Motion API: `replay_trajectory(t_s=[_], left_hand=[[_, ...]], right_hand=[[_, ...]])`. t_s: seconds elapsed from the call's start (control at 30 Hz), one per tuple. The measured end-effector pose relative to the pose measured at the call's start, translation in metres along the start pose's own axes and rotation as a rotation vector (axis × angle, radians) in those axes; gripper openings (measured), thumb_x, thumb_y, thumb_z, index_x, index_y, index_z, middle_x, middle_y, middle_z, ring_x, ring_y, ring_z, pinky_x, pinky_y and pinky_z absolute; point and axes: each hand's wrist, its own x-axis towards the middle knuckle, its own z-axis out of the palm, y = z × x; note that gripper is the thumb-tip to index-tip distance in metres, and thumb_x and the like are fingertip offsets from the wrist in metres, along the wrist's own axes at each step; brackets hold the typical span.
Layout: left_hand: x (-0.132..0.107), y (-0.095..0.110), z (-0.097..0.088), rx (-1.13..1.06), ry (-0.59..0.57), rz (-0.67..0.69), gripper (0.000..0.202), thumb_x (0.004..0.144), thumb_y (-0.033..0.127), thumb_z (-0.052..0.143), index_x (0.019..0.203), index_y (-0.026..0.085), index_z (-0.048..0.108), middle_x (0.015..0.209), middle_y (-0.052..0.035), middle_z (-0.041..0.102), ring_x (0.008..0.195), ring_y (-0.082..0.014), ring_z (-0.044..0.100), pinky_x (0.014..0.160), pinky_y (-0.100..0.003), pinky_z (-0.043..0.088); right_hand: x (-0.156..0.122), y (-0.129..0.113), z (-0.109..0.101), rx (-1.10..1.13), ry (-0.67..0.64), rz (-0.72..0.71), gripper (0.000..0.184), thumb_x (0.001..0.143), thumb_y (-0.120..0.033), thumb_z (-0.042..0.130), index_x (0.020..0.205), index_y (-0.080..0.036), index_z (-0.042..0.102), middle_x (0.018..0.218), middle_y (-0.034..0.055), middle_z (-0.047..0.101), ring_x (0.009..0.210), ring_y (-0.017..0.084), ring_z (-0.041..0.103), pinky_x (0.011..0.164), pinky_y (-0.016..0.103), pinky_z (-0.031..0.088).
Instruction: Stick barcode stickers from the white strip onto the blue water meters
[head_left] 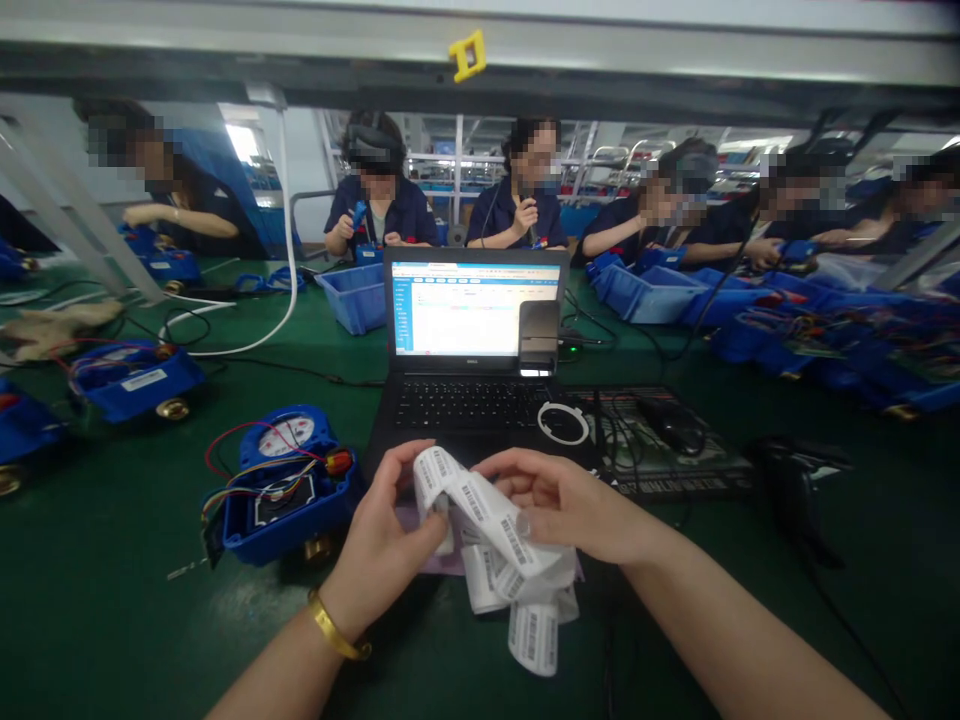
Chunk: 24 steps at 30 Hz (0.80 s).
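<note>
A long white strip of barcode labels (487, 520) hangs between my two hands in loose folds, its lower end curling just above the green table. My left hand (397, 530) pinches the strip near its upper left end, thumb in front. On the right, my right hand (570, 500) grips it with the thumb on the printed side and fingers behind. Under the strip lies a pinkish sheet (442, 563), mostly hidden. Close to my left hand stands a blue water meter (292, 500) with its housing open and coloured wires showing.
Behind my hands sits an open laptop (450, 400), with a white ring (562, 423) on it. A mouse (671, 425) and a barcode scanner (799, 490) are on the right. More blue meters (135, 378) stand left; blue bins (652, 290) line the far side, where several people work.
</note>
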Motion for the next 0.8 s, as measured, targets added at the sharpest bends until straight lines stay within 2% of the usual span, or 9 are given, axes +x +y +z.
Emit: replay_trajectory(t_s=[0.1,0.17,0.23,0.33,0.4,0.47,0.53,0.63,0.8], left_hand=[[-0.001,-0.002,0.003,0.021,0.023,0.08,0.061,0.074,0.025,0.066,0.127,0.026,0.037,0.126,-0.0049,0.047,0.118,-0.0215,0.046,0.104,-0.037,0.035],[-0.003,-0.004,0.004,0.055,0.098,0.167,0.072,0.074,0.028,0.068,0.134,0.026,0.029,0.133,-0.007,0.041,0.124,-0.0232,0.04,0.108,-0.04,0.031],[-0.007,-0.006,0.004,0.125,0.182,0.276,0.072,0.074,0.028,0.07,0.133,0.026,0.029,0.137,-0.0088,0.036,0.128,-0.0253,0.035,0.11,-0.043,0.028],[-0.012,-0.004,0.003,0.304,0.193,0.398,0.041,0.074,0.027,0.069,0.109,0.023,0.047,0.132,-0.0085,0.037,0.126,-0.0282,0.035,0.105,-0.044,0.029],[-0.015,-0.002,0.003,0.406,0.133,0.448,0.02,0.077,0.028,0.067,0.091,0.022,0.053,0.125,-0.0069,0.04,0.121,-0.0283,0.036,0.099,-0.042,0.031],[-0.017,0.0,0.005,0.448,0.072,0.484,0.011,0.08,0.028,0.064,0.086,0.023,0.058,0.118,-0.0057,0.042,0.116,-0.0269,0.038,0.095,-0.039,0.032],[-0.017,0.002,0.007,0.453,0.027,0.487,0.011,0.081,0.028,0.063,0.091,0.025,0.06,0.113,-0.0052,0.043,0.111,-0.025,0.04,0.092,-0.036,0.034],[-0.016,0.005,0.01,0.411,-0.019,0.429,0.022,0.084,0.027,0.06,0.106,0.027,0.058,0.11,-0.0049,0.046,0.105,-0.0223,0.044,0.085,-0.033,0.038],[-0.016,0.005,0.01,0.278,-0.017,0.341,0.03,0.089,0.031,0.053,0.119,0.032,0.05,0.11,-0.0026,0.049,0.102,-0.0196,0.046,0.084,-0.031,0.039]], right_hand=[[0.002,0.007,-0.002,0.087,0.039,-0.068,0.057,0.073,-0.042,0.079,0.116,-0.014,0.054,0.099,0.0086,0.061,0.084,0.016,0.061,0.072,0.024,0.049],[0.004,0.01,-0.002,0.12,0.081,-0.106,0.058,0.073,-0.045,0.079,0.116,-0.015,0.055,0.1,0.0089,0.061,0.084,0.016,0.061,0.072,0.025,0.049],[0.006,0.012,0.0,0.111,0.144,-0.143,0.057,0.074,-0.048,0.078,0.115,-0.016,0.055,0.101,0.0089,0.061,0.083,0.016,0.06,0.071,0.024,0.049],[0.007,0.012,0.006,0.039,0.253,-0.195,0.053,0.077,-0.05,0.074,0.114,-0.016,0.055,0.101,0.0083,0.059,0.085,0.015,0.058,0.071,0.024,0.048],[0.006,0.012,0.011,-0.006,0.313,-0.209,0.052,0.079,-0.05,0.072,0.114,-0.016,0.055,0.102,0.0079,0.058,0.086,0.015,0.057,0.072,0.024,0.048],[0.006,0.013,0.016,-0.029,0.343,-0.216,0.05,0.08,-0.051,0.07,0.114,-0.017,0.054,0.102,0.0078,0.057,0.084,0.015,0.055,0.07,0.024,0.047],[0.005,0.014,0.019,-0.027,0.335,-0.217,0.05,0.081,-0.051,0.069,0.113,-0.017,0.054,0.1,0.0078,0.056,0.082,0.015,0.055,0.068,0.024,0.047],[0.004,0.015,0.021,-0.004,0.298,-0.211,0.049,0.081,-0.049,0.07,0.113,-0.016,0.054,0.097,0.0072,0.055,0.081,0.014,0.054,0.068,0.023,0.047],[0.005,0.017,0.022,-0.029,0.302,-0.185,0.047,0.082,-0.048,0.069,0.113,-0.017,0.055,0.097,0.0065,0.054,0.083,0.015,0.054,0.07,0.024,0.047]])
